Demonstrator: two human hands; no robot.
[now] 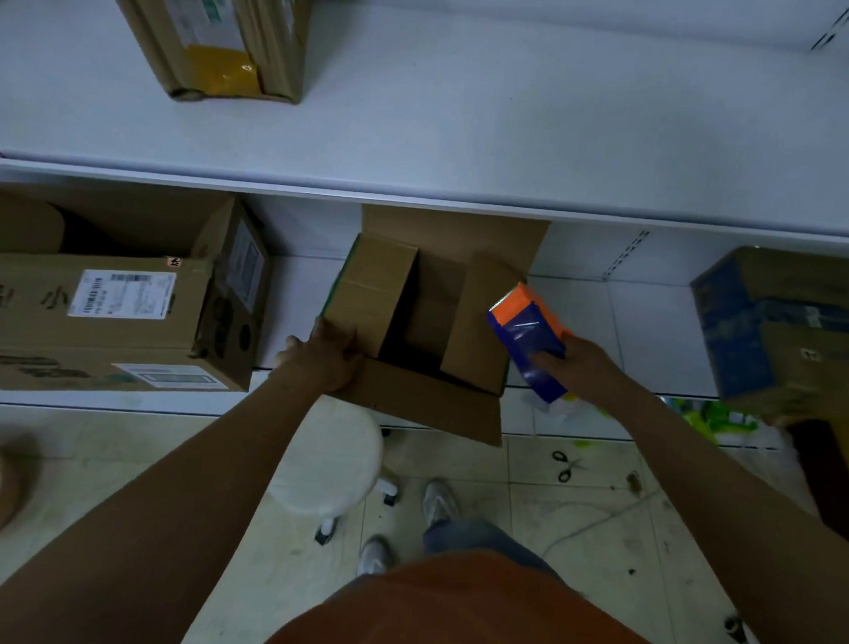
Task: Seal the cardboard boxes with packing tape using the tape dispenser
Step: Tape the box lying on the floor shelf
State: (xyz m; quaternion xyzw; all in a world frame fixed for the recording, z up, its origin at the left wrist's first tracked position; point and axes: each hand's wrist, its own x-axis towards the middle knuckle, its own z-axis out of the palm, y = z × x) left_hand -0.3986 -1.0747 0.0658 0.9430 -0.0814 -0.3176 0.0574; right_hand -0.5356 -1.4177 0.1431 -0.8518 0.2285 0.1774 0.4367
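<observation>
A: Where is the open cardboard box (427,322) sitting?
B: It is resting on a white stool (326,456) under the edge of the white shelf (470,129), all four flaps standing open.
A: What are the hands doing?
B: The left hand (326,356) is gripping the near left corner, fingers curled over the flap. The right hand (576,365) is holding a blue and orange packet (529,338) just beside the right flap, fingers wrapped round its lower end.
A: Any writing?
B: The packet's print is too blurred to read. The large carton (112,303) lying to the left is carrying a white barcode label and dark printed characters, none legible.
A: And around that?
B: A taped box (216,30) is standing on the shelf, a blue-wrapped box (777,332) is sitting to the right, and scissors (564,465) are lying on the tiled floor (598,524).
</observation>
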